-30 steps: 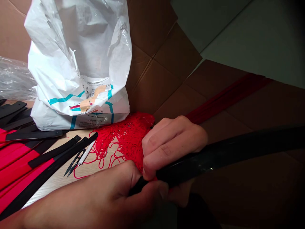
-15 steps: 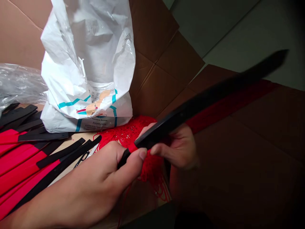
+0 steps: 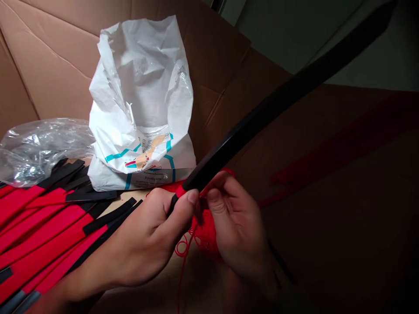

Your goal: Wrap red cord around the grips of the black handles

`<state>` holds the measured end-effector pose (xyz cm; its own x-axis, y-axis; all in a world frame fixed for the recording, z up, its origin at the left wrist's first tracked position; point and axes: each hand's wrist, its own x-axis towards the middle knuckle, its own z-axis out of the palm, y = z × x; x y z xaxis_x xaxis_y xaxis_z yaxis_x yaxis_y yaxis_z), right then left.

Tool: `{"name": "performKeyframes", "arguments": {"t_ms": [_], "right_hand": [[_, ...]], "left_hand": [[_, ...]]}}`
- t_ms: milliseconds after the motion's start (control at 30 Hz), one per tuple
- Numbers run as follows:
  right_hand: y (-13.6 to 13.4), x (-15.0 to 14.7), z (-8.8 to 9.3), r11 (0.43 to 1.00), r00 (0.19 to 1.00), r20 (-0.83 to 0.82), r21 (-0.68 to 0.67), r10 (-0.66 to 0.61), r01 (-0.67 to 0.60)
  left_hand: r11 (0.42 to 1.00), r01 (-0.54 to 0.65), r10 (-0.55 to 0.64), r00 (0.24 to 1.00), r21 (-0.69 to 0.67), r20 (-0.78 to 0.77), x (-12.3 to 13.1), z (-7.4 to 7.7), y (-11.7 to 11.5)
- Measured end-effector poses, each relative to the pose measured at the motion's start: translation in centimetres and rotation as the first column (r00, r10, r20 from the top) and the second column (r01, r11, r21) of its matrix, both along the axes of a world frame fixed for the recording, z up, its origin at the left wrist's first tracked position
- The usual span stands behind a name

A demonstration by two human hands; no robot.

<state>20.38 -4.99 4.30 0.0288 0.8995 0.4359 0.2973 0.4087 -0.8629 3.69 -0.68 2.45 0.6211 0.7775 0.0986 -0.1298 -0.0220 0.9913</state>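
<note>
A long, black, sword-shaped piece (image 3: 262,117) slants up to the right. My left hand (image 3: 147,235) is closed round its narrow lower end, the thumb pressed beside a red cord wrap (image 3: 180,191). To the right of that wrap, my right hand (image 3: 238,222) is curled with thumb and fingers close together, on red cord that runs toward the wrap; the grip is partly hidden. Under and behind the hands lies a tangled heap of red cord (image 3: 206,235), with a loose strand hanging down in front.
Several red pieces with black ends (image 3: 62,226) are piled at left. Behind stand a white polyethylene bag (image 3: 147,87) and a crumpled clear plastic bag (image 3: 49,146). Cardboard (image 3: 59,56) rises at the back. A dim red bundle (image 3: 334,144) shows at right.
My right hand has come out from behind the black piece to its near side, fingers turned up. The black piece's far end has risen, and the view has shifted left.
</note>
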Motion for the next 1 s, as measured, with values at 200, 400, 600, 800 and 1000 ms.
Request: {"name": "performKeyframes", "arguments": {"t_ms": [200, 400, 600, 800, 1000], "right_hand": [[0.9, -3.4, 0.0, 0.942, 0.967, -0.129, 0.228, -0.22, 0.245], [2.7, -3.8, -0.8, 0.68, 0.862, -0.087, 0.578, -0.499, 0.452], [3.5, -1.5, 0.0, 0.535, 0.757, 0.203, 0.816, -0.621, 0.22], [3.2, -1.0, 1.0, 0.549, 0.669, 0.334, 0.825, -0.664, 0.133], [3.7, 0.3, 1.2, 0.555, 0.611, 0.529, 0.814, -0.589, -0.171]], "left_hand": [[0.981, 0.063, -0.038, 0.99, -0.186, 0.135, -0.3, 0.4, 0.0], [0.958, 0.117, -0.057, 0.972, -0.26, 0.226, -0.3, 0.5, -0.4], [0.963, 0.073, 0.007, 0.955, -0.258, 0.297, -0.1, 0.1, -0.5], [0.99, 0.061, -0.022, 0.957, -0.127, 0.29, 0.1, 0.0, 0.2], [0.943, 0.063, 0.069, 0.922, -0.326, 0.38, 1.3, -0.8, 1.3]]}}
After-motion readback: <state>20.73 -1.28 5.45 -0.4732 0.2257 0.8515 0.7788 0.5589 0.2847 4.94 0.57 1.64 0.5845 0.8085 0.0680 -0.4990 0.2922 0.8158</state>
